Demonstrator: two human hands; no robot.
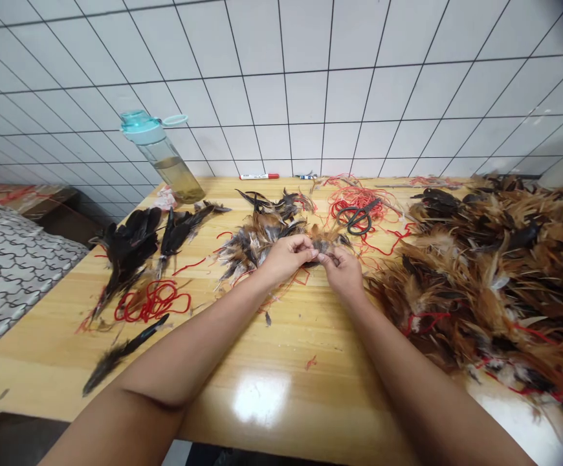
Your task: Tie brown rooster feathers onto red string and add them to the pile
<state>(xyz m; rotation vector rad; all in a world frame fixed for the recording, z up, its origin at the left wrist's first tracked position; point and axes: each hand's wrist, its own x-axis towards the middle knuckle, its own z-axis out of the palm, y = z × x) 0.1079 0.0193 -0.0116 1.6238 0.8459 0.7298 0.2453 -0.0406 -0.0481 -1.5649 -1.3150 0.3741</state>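
Note:
My left hand (286,257) and my right hand (343,268) meet at the middle of the wooden table, their fingertips almost touching. Both pinch the near end of a small brown and grey feather bunch (329,241), which fans out behind the fingers. Just left of my left hand lies a pile of brown, white and grey feathers (250,243). Black scissors (359,219) rest on a tangle of red thread (352,197) beyond my right hand. Whether any thread is between my fingertips is too small to make out.
A large heap of brown feathers (495,259) covers the right side. At the left are black feathers (129,249), red cord (153,302) and a single dark feather (123,353). A water bottle (167,158) and a red-capped marker (259,176) stand near the tiled wall (305,97).

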